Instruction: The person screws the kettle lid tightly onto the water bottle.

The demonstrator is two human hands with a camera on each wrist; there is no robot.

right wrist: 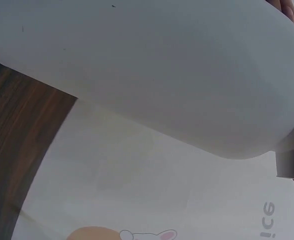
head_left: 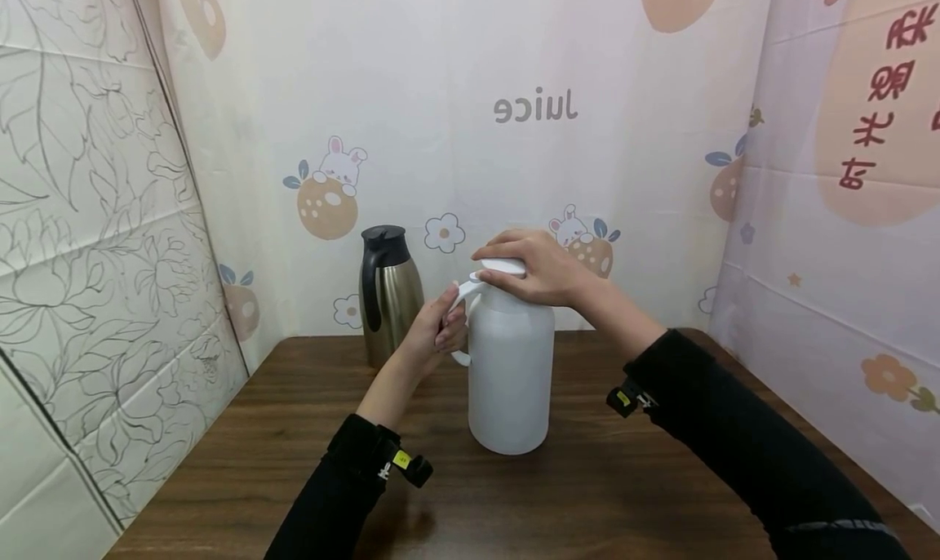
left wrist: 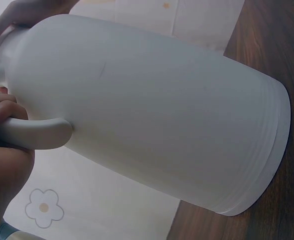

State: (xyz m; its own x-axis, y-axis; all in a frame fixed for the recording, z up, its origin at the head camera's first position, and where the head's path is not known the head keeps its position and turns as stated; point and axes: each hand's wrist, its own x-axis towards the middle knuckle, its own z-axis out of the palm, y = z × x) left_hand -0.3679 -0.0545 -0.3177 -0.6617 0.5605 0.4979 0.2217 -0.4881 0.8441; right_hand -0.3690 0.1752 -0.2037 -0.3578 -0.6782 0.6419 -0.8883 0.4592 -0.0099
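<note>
A white thermos jug [head_left: 511, 380] stands upright on the brown wooden table [head_left: 294, 454], in front of me. My left hand [head_left: 433, 331] holds its curved white handle [left wrist: 42, 134] on the left side, fingers wrapped round it and thumb near the top. Over the top lies my right hand [head_left: 539, 268], gripping the white lid [head_left: 505, 266] with the thumb on the near side and the fingers on the far side. The right hand hides part of the lid. In the right wrist view the jug's body [right wrist: 152, 75] fills most of the picture.
Behind and left of the jug stands a gold-coloured steel thermos jug [head_left: 396, 299] with a black lid and handle. A printed curtain [head_left: 455, 160] hangs at the table's back edge, and more printed cloth [head_left: 81, 217] hangs at both sides.
</note>
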